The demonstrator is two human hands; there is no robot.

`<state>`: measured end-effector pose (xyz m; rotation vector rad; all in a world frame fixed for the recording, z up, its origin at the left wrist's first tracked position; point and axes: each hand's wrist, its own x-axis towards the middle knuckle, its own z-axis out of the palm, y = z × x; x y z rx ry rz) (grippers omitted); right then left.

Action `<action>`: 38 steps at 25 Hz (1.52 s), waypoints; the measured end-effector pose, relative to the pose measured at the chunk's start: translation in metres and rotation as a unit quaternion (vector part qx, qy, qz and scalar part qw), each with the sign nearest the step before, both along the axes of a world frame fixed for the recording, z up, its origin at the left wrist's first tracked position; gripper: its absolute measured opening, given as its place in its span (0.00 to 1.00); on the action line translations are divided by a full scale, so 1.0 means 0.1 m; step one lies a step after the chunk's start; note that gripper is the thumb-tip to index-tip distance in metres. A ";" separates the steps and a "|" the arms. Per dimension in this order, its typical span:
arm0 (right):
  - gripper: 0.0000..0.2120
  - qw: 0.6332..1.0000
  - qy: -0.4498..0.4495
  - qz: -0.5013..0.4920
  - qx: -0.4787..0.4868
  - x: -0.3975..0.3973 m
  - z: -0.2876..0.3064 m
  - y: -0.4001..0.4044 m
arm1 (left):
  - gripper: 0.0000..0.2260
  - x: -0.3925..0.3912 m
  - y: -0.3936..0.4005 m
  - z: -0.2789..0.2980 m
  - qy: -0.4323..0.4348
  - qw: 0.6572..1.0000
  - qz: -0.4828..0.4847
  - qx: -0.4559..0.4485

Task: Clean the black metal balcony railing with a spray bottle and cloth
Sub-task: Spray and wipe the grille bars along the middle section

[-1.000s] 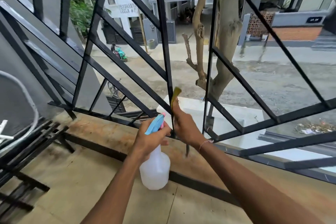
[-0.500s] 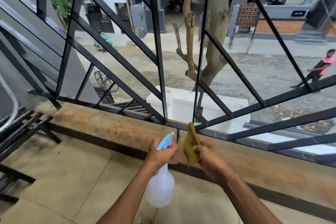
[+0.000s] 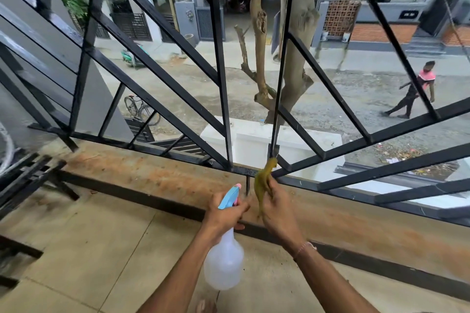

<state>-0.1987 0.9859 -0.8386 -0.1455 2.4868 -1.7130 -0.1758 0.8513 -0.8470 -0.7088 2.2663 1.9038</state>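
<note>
Head view: the left hand (image 3: pixel 225 215) grips the spray bottle (image 3: pixel 223 259) by its neck, body hanging below. Just beside it, the right hand (image 3: pixel 277 207) pinches the yellow cloth (image 3: pixel 263 180), whose tip touches the black railing (image 3: pixel 221 71) above.

Black railing (image 3: pixel 219 63), yellow-green cloth (image 3: pixel 262 183)

A bare tree trunk (image 3: pixel 296 63) rises beyond the bars; a bicycle (image 3: pixel 141 109) leans lower left, and a walking person (image 3: pixel 412 91) crosses the street at right.
</note>
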 end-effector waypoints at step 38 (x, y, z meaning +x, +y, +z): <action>0.17 0.951 -0.146 -0.076 -0.261 0.26 0.50 1.21 | 0.10 0.10 0.76 0.68 0.039 0.999 0.005 -0.015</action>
